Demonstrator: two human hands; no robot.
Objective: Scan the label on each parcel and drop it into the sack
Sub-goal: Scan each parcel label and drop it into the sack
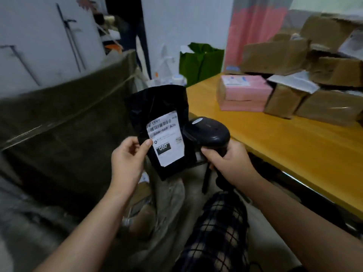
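Scene: A person holds a black poly-bag parcel (157, 103) up in front of them at the corner of a yellow wooden table (275, 138).
Left hand: The left hand (127, 156) pinches the parcel's lower left edge, thumb on the front just beside the white label (166, 138).
Right hand: The right hand (227, 160) is wrapped round the handle of a black barcode scanner (208, 132), whose head sits just beside the label's right edge.
Parcel: Upright and slightly tilted, label facing the camera, clear of the table.
Sack: What appears to be a large olive-green sack (68, 118) stands to the left, near the parcel.
Waiting: Pink boxes (245, 93) and brown cardboard boxes (284, 55) are stacked on the table.
Step in hand: Scanning, by the look of it.
Next move: Likely needs the scanner's window turned squarely onto the barcode, then the parcel carried left over the sack's mouth and let go.
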